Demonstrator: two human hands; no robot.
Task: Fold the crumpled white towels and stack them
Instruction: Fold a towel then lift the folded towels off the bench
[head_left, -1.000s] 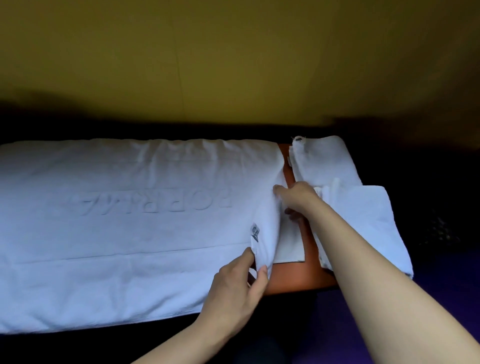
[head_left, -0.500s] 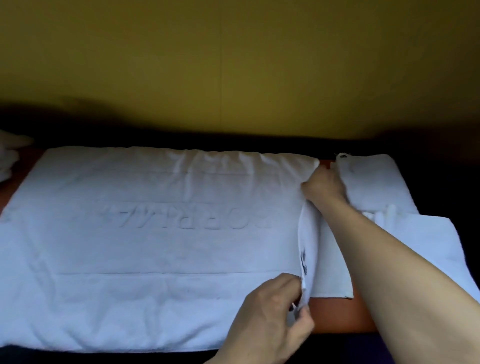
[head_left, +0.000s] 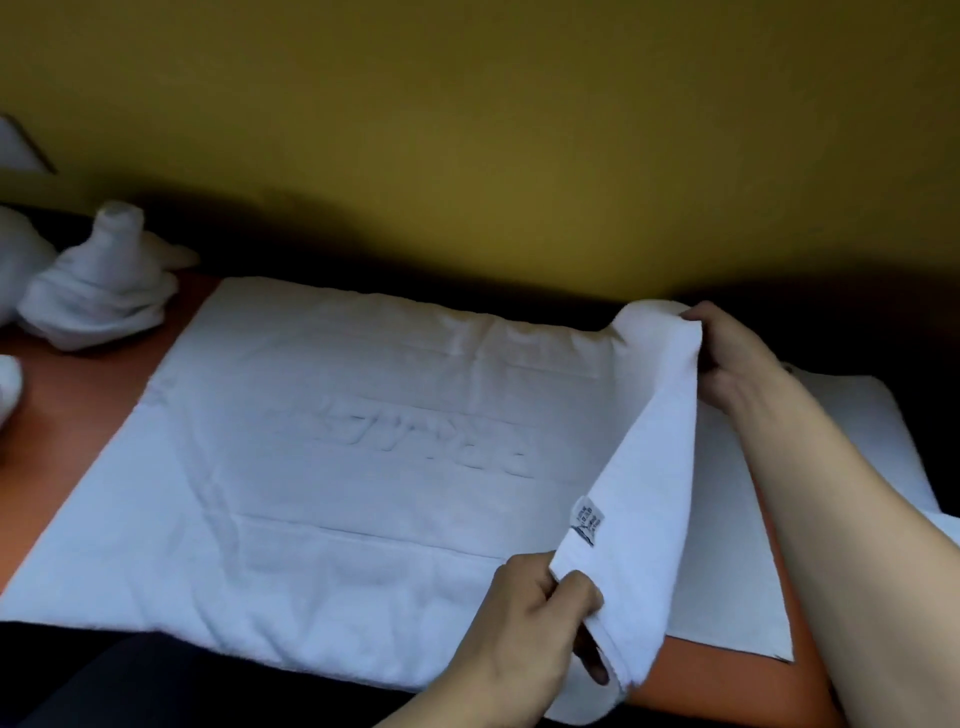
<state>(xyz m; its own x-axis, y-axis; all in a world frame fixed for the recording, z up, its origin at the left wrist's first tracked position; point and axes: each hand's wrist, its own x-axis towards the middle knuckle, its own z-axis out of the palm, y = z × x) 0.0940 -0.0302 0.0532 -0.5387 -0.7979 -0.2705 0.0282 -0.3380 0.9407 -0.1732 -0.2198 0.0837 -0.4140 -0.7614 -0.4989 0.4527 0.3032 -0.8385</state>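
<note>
A large white towel (head_left: 337, 467) with embossed letters lies spread flat across the orange table (head_left: 78, 415). Its right edge is lifted off the table. My left hand (head_left: 535, 629) pinches the near right corner, just below a small label (head_left: 587, 525). My right hand (head_left: 732, 358) grips the far right corner, raised above the surface. Crumpled white towels (head_left: 98, 291) sit in a heap at the far left. Folded white towels (head_left: 872, 441) lie at the right, partly hidden behind my right arm.
A yellow wall (head_left: 467, 130) rises directly behind the table. More white cloth (head_left: 10, 384) shows at the left edge. The table's front edge runs along the bottom, with dark space below it.
Both hands have lifted the towel's right edge higher and begun carrying it leftward. The view has shifted left, bringing the crumpled towels into sight.
</note>
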